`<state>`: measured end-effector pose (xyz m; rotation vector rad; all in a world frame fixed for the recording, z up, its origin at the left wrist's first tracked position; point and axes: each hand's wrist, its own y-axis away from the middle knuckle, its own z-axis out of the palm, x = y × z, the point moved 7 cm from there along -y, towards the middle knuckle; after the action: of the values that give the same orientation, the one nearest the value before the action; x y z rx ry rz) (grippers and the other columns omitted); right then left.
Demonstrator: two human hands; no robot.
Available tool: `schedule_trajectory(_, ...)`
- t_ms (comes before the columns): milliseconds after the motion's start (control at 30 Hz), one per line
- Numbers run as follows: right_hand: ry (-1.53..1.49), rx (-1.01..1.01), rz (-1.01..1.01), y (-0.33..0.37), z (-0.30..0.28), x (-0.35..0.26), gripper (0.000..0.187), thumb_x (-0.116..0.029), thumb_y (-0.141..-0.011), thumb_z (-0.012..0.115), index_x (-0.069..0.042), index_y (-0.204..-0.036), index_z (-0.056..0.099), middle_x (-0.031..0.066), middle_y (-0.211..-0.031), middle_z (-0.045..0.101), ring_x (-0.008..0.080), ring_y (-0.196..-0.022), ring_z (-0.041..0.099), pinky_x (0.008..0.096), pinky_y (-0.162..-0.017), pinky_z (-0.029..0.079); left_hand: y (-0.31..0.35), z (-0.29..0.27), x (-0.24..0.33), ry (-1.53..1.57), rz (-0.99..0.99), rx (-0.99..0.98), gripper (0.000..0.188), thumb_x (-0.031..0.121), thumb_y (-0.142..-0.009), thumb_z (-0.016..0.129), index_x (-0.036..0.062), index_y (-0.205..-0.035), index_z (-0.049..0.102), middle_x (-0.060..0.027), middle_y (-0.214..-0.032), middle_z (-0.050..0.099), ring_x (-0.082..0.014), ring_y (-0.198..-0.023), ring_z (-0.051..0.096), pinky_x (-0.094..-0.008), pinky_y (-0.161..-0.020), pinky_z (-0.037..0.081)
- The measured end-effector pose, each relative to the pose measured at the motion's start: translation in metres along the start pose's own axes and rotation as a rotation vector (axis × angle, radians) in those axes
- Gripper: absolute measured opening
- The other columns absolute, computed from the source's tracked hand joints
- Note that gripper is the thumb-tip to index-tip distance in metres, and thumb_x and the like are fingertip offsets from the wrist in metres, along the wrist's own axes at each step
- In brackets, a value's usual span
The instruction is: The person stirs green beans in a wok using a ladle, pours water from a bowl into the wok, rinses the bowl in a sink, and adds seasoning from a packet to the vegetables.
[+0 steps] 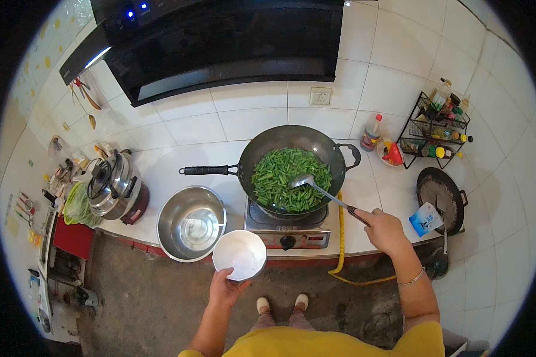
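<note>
A dark wok [250, 143] sits on a gas stove [287, 232], with cut green beans [289, 178] spread over its bottom. My right hand [385, 229] is closed round the handle of a metal ladle [304, 180], whose bowl rests on the beans. In my left hand [224, 290] is a white bowl [239, 254], gripped at its near side and held in front of the counter's edge. The bowl's inside looks whitish; whether it holds anything I cannot make out. Just left of it stands a steel basin [167, 223], apparently with some clear water inside.
A steel lidded cooker [118, 187] stands at the left. On the right are a sauce bottle [371, 132], a spice rack [436, 128], a dark pan [441, 190] and a blue-white packet [425, 219]. A yellow gas hose [341, 250] hangs beside the stove. Overhead juts a black range hood [220, 44].
</note>
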<state>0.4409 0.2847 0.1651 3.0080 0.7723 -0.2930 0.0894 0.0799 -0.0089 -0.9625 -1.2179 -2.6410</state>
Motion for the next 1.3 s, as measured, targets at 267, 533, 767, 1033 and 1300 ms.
schedule_trajectory(267,-0.602,0.661,-0.393,0.011,-0.044,-0.150,0.010,-0.011,-0.078,0.066,-0.004,-0.086,0.066,0.0100,-0.078,0.064,0.0284,-0.080,0.061,0.0374,-0.076,0.048,0.029,-0.048,0.048,0.069,0.096,-0.111,0.062,0.017,-0.077,0.056,0.0074,-0.135,0.035,-0.0180,-0.125,0.050,-0.0357,-0.107,0.057,-0.0486,-0.074,0.057)
schedule_trajectory(533,-0.110,0.167,-0.575,-0.051,0.106,-0.384,0.026,-0.018,-0.082,0.059,-0.005,-0.103,0.068,0.0165,-0.102,0.066,0.0308,-0.089,0.062,0.0365,-0.083,0.048,0.093,-0.226,0.186,0.246,0.394,-0.014,0.064,0.014,-0.076,0.055,0.0057,-0.136,0.033,-0.0198,-0.124,0.051,-0.0359,-0.104,0.059,-0.0491,-0.077,0.057)
schedule_trajectory(767,-0.908,-0.603,-0.800,-0.021,0.079,-0.667,0.031,-0.013,-0.086,0.060,-0.001,-0.115,0.062,0.0103,-0.102,0.068,0.0188,-0.097,0.063,0.0323,-0.086,0.049,0.183,-0.452,0.255,0.368,0.576,0.225,0.059,0.015,-0.078,0.053,0.0053,-0.134,0.035,-0.0195,-0.119,0.054,-0.0363,-0.101,0.060,-0.0501,-0.075,0.056)
schedule_trajectory(1033,-0.887,-0.299,-0.688,-0.086,0.232,-0.851,0.023,-0.015,-0.085,0.060,-0.003,-0.104,0.066,0.0144,-0.100,0.067,0.0241,-0.087,0.065,0.0321,-0.080,0.050,0.186,-0.598,0.357,0.634,0.622,0.361,0.060,0.017,-0.078,0.057,0.0033,-0.133,0.036,-0.0205,-0.124,0.050,-0.0366,-0.104,0.058,-0.0526,-0.075,0.055)
schedule_trajectory(1300,-1.164,-0.455,-0.744,-0.159,0.264,-1.143,0.055,-0.023,-0.083,0.066,-0.006,-0.132,0.048,0.0186,-0.118,0.059,0.0269,-0.095,0.062,0.0381,-0.084,0.048,0.174,-0.770,0.560,0.578,0.695,0.373,0.065,0.012,-0.079,0.056,0.0045,-0.137,0.029,-0.0196,-0.131,0.042,-0.0390,-0.112,0.051,-0.0580,-0.087,0.047)
